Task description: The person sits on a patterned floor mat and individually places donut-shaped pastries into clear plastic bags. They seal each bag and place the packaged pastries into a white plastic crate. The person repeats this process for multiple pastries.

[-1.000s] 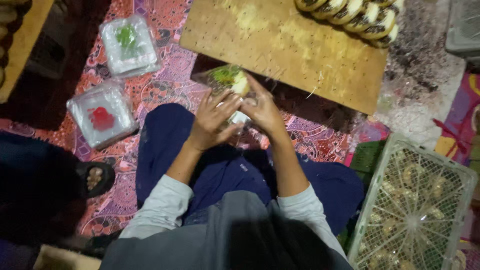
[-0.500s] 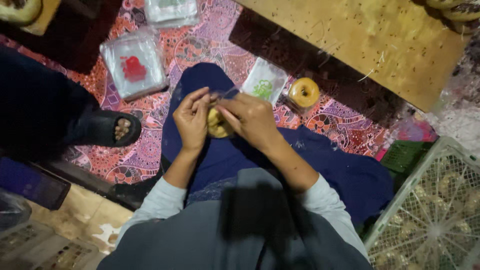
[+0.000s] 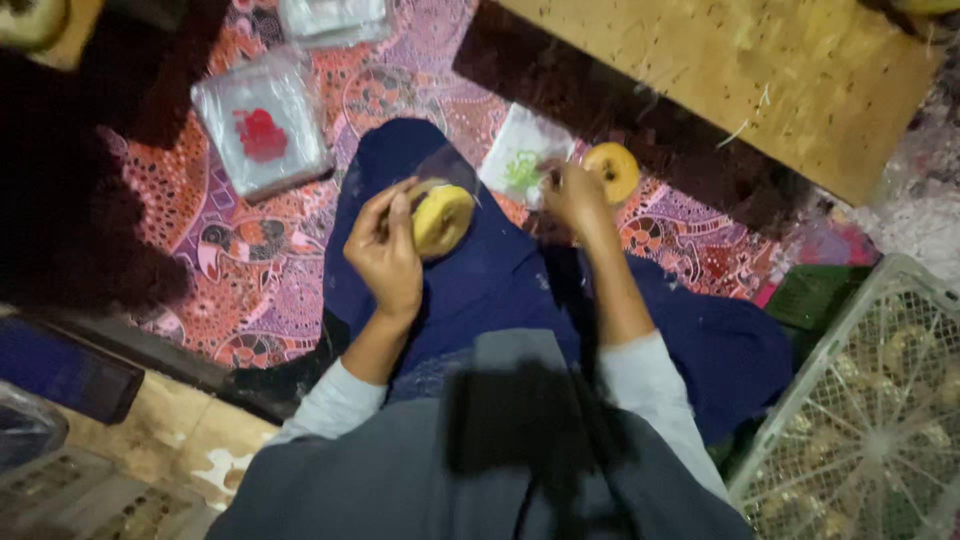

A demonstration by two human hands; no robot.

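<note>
Left hand (image 3: 385, 255) raised over lap, fingers curled, thumb side up, closed around round yellow pastry (image 3: 442, 218) in clear wrap. Left forearm bare, angled down-left into pale grey sleeve. Right hand (image 3: 572, 195) stretched forward past knee, fingers bent, pinching at something small; what it grips cannot be told. Right forearm bare, nearly straight, running back to pale grey sleeve. Hands well apart.

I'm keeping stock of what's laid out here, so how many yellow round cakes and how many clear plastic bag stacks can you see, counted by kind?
Yellow round cakes: 2, one in the left hand at, one on the mat by the right hand.
Clear plastic bag stacks: 3, red-printed, green-printed, and one at the top edge.
Total: 5.
</note>
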